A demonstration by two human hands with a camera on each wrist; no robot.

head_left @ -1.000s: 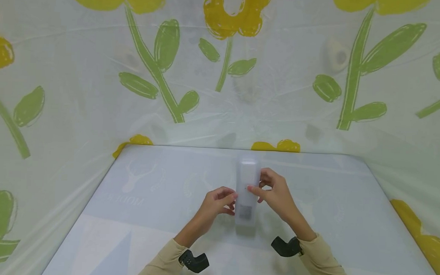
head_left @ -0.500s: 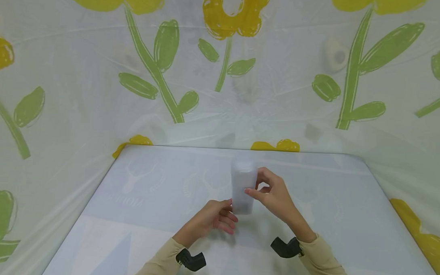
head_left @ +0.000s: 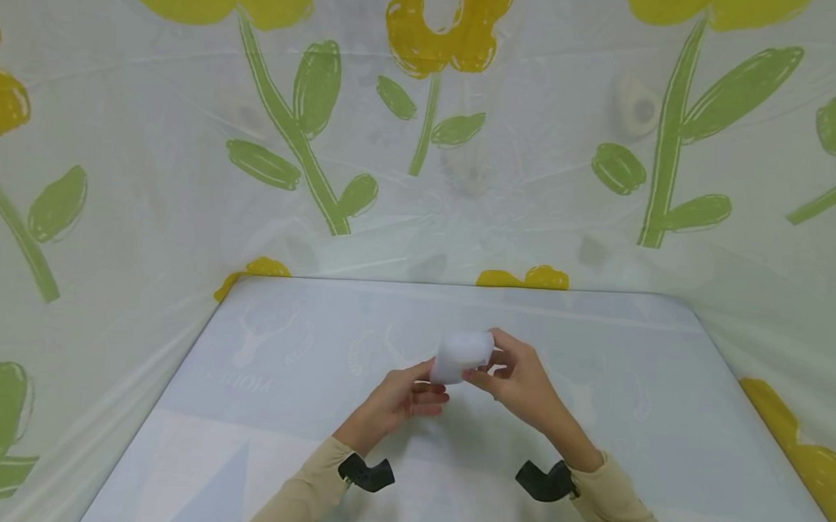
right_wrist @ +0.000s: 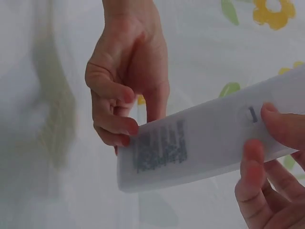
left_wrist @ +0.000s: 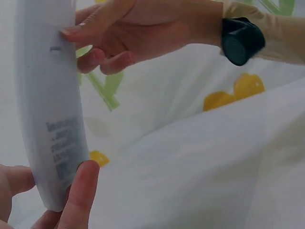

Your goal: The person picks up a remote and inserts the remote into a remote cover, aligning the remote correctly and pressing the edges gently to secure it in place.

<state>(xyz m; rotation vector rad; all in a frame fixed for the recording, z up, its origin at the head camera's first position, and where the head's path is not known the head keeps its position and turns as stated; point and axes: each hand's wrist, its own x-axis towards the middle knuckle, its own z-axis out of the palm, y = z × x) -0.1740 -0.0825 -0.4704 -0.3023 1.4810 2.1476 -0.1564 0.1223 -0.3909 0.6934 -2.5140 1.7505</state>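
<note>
A long white plastic object (head_left: 461, 355) with rounded edges is held up over the table, its end turned toward the head camera. In the left wrist view, the white object (left_wrist: 50, 95) shows a small slot and a block of grey print near its lower end. My left hand (head_left: 395, 402) pinches that printed end between thumb and fingers. Farther along, close to the slot, my right hand (head_left: 527, 384) grips the sides with thumb and fingertips. The right wrist view shows both the printed face (right_wrist: 205, 138) and my left fingers at the edge.
The table (head_left: 302, 410) has a pale patterned cover with faint printed antlers and a blue triangle. Behind it hangs a white curtain (head_left: 532, 165) with yellow flowers and green leaves. A dark wrist camera (head_left: 367, 473) sits on each sleeve.
The white object has tipped from lying lengthwise in view to end-on, and its printed face has turned out of the head view. My left hand has shifted from its side to its end.
</note>
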